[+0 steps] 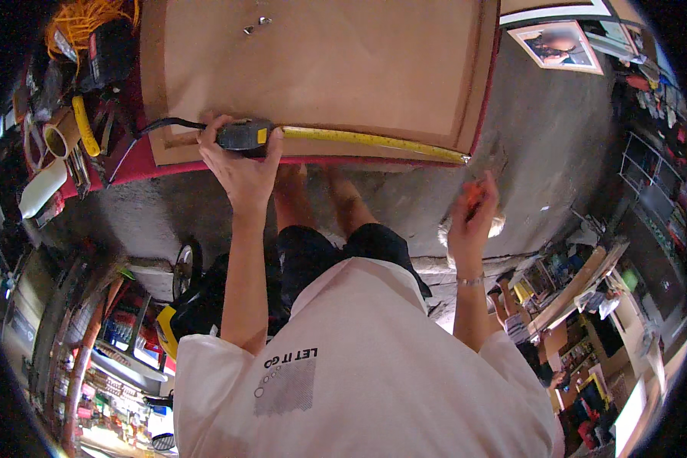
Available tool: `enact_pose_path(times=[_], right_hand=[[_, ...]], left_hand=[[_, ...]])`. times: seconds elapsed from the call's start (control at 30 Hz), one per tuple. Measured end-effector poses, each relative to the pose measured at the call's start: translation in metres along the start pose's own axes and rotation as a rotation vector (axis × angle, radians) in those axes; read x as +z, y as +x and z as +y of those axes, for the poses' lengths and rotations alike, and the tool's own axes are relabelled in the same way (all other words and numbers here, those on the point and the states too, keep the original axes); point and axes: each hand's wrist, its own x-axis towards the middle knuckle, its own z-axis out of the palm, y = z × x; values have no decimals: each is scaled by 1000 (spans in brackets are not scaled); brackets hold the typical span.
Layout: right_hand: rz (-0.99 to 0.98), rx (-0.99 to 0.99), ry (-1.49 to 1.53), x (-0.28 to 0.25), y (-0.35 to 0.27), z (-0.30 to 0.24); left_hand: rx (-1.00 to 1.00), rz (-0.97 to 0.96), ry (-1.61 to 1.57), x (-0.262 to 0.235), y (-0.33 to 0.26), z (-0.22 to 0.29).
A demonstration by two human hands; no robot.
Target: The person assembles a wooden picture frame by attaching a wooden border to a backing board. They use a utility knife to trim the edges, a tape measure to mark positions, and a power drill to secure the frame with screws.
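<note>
The left hand (240, 164) clasps a tape measure (244, 136), its yellow blade (374, 141) stretched fully along the board's (320, 69) near edge; the blurred right hand (472, 217) grips an orange marker (473, 195), marking apparently unfinished.

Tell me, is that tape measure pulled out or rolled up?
Pulled out: the yellow tape measure stretches from the case in the left hand along the board's edge.

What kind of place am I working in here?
Probably a small picture-framing or carpentry workshop: a brown backing board being measured with a tape measure, hand tools heaped beside it, and framed pictures on the concrete floor.
</note>
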Motion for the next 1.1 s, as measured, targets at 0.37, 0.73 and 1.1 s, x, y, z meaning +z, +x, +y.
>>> enact_pose_path(times=[0.37,0.73,1.1], right_hand=[[-548,29,-95,-11,-4,-79],[-573,67,-99,-12,-1,-80],[-611,-14,-253,-15,2,-87]], left_hand=[[11,-17,-19,-3,-1,5],[-71,28,-205,5,-5,-3],[-98,4,-130,2,-1,5]])
